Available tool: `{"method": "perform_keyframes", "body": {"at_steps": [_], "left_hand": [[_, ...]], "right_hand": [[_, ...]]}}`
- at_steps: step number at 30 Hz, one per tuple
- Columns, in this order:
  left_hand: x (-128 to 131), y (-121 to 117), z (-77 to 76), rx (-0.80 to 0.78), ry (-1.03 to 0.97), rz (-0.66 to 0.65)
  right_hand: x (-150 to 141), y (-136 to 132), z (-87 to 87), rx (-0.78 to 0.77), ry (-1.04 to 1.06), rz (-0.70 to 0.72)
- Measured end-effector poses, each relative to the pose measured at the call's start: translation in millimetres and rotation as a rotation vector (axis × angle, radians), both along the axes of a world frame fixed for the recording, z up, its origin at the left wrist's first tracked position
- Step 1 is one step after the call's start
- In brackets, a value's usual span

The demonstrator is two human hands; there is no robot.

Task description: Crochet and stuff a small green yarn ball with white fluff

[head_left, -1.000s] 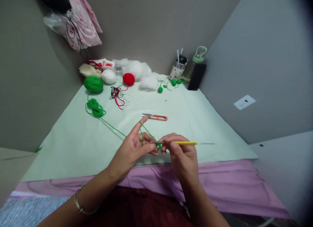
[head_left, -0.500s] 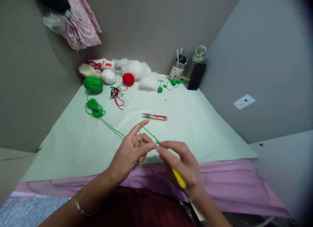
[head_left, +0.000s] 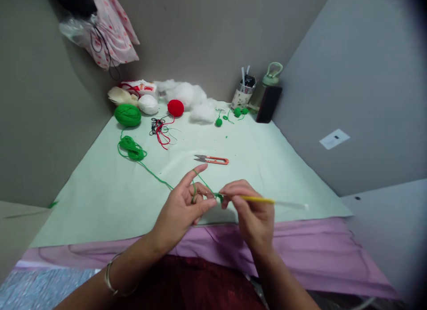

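My right hand (head_left: 251, 207) grips a yellow-handled crochet hook (head_left: 258, 199), its tip pointing left into a small green crochet piece (head_left: 219, 197). With thumb and fingers, my left hand (head_left: 187, 199) pinches at the left side of that piece, partly covering it. Green yarn (head_left: 205, 182) loops over the raised left index finger and slants down to the hook. From behind my left hand the strand leads back to a loose green skein (head_left: 132, 148) and a green yarn ball (head_left: 128, 115).
Orange thread snips (head_left: 212, 159) lie just beyond my hands. Farther back are a red yarn ball (head_left: 175, 108), white stuffing (head_left: 187, 95), tangled black and red yarn (head_left: 160, 130) and small green balls (head_left: 219, 122). A phone (head_left: 268, 104) leans by a bottle (head_left: 271, 76) and a pen cup (head_left: 243, 95).
The hook's handle swung down toward my right wrist half a second ago, and now extends rightward again. My left hand shifted slightly right. The skein and strand moved a little.
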State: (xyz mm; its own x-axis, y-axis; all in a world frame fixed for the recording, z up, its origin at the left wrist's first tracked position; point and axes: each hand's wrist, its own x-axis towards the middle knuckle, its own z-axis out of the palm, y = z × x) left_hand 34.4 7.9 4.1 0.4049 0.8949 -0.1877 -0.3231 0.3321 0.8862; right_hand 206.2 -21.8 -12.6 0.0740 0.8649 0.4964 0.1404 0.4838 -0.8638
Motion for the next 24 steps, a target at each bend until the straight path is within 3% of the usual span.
{"method": "perform_keyframes", "body": {"at_steps": [3, 5, 9, 14, 17, 21, 24], "left_hand": [[5, -4, 0.0, 0.004, -0.009, -0.013], [6, -3, 0.8, -0.052, -0.085, -0.066], [0, 4, 2.2, -0.210, -0.221, -0.105], [-6, 9, -0.7, -0.195, -0.249, -0.091], [-3, 7, -2.7, -0.125, -0.206, -0.061], [1, 3, -3.9, -0.055, -0.128, -0.094], [0, 4, -2.4, -0.075, -0.125, -0.097]], "right_hand": [[-1, -9, -7.7, 0.226, -0.463, -0.140], [-2, -12, -10.7, 0.324, -0.543, -0.205], [-2, -7, -6.1, 0.170, -0.181, -0.233], [3, 4, 1.1, -0.055, 0.343, -0.037], [1, 4, -1.3, -0.102, 0.363, 0.082], [-4, 3, -4.0, -0.059, 0.214, 0.080], [-2, 4, -2.9, -0.118, 0.306, 0.130]]}}
